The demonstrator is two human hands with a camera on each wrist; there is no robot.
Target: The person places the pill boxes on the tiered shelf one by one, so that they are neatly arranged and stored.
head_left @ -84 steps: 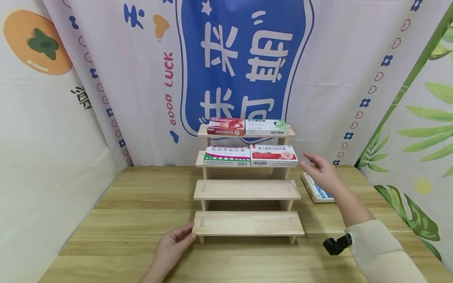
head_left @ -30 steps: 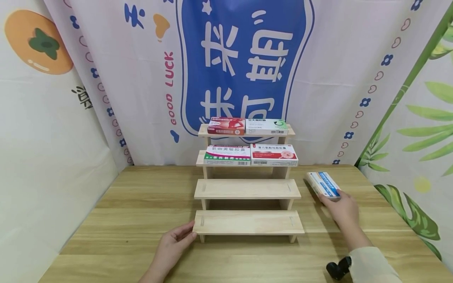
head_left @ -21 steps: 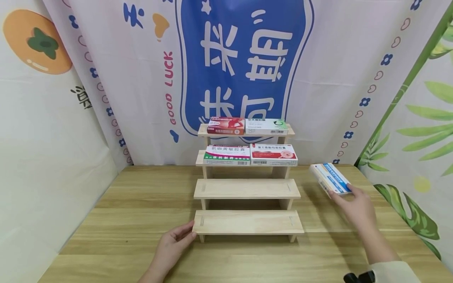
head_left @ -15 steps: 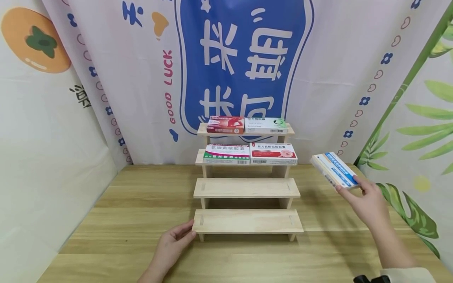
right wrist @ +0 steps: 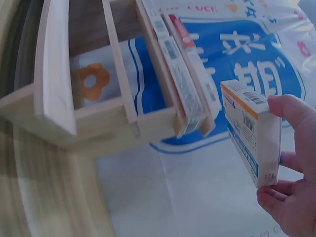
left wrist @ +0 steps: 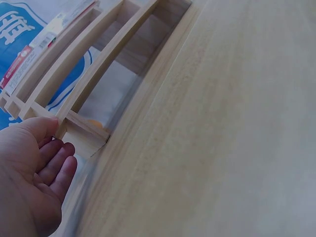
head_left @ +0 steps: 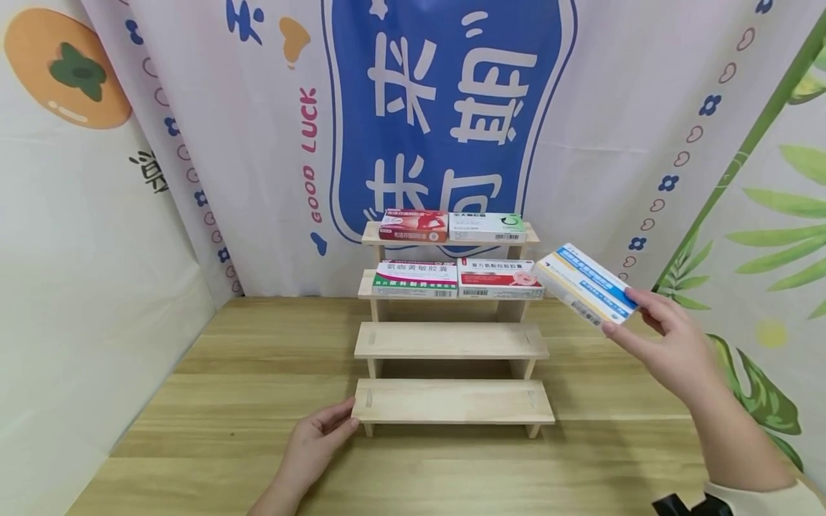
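Note:
My right hand (head_left: 674, 344) pinches a white, blue and yellow medicine box (head_left: 589, 285) by its near end, thumb on one side and fingers on the other. The box is tilted in the air, right of the second shelf from the top. In the right wrist view the medicine box (right wrist: 247, 128) is apart from the stand. My left hand (head_left: 316, 441) grips the left end of the lowest shelf of a stepped wooden display stand (head_left: 452, 401). The left wrist view shows the left hand (left wrist: 34, 173) at the stand's corner, its other fingers loosely curled.
On the top shelf lie a red medicine box (head_left: 413, 225) and a white-green one (head_left: 487, 226). Below them are a white, green and purple box (head_left: 415, 278) and a white-red box (head_left: 499, 278). The stand is on a wooden table (head_left: 271, 358) before printed cloth (head_left: 600, 143).
The right hand took hold of the blue-white medicine box on the table, lifted it, and has brought it up and left toward the stand. The left hand has stayed at the lowest shelf.

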